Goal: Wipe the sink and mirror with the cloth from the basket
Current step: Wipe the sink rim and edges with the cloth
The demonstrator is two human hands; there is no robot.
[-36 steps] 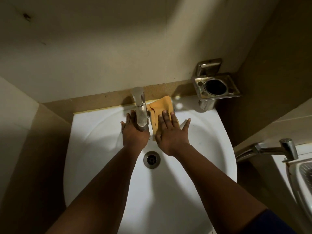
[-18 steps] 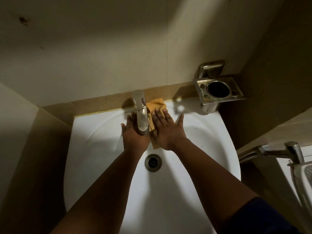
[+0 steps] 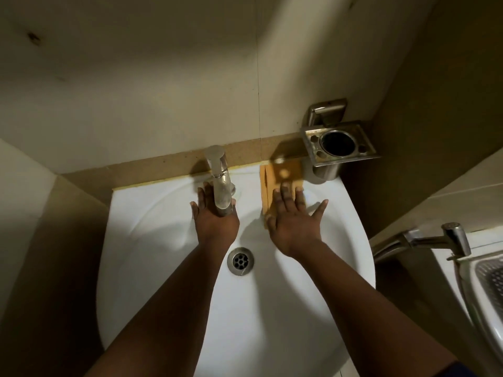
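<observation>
Two hands are in the white washbasin (image 3: 152, 240), each doing its own job. My left hand (image 3: 215, 221) lies flat and unclenched at the foot of the chrome tap (image 3: 220, 183), holding nothing, bracing me as I lean in. My right hand (image 3: 292, 221) is spread open, palm pressing the orange cloth (image 3: 280, 176) against the back ledge at about one o'clock from the drain (image 3: 240, 260), so it drags rather than bunches. Half a second ago the cloth sat against the tap; it has slid right, toward the steel tumbler holder (image 3: 340, 144).
</observation>
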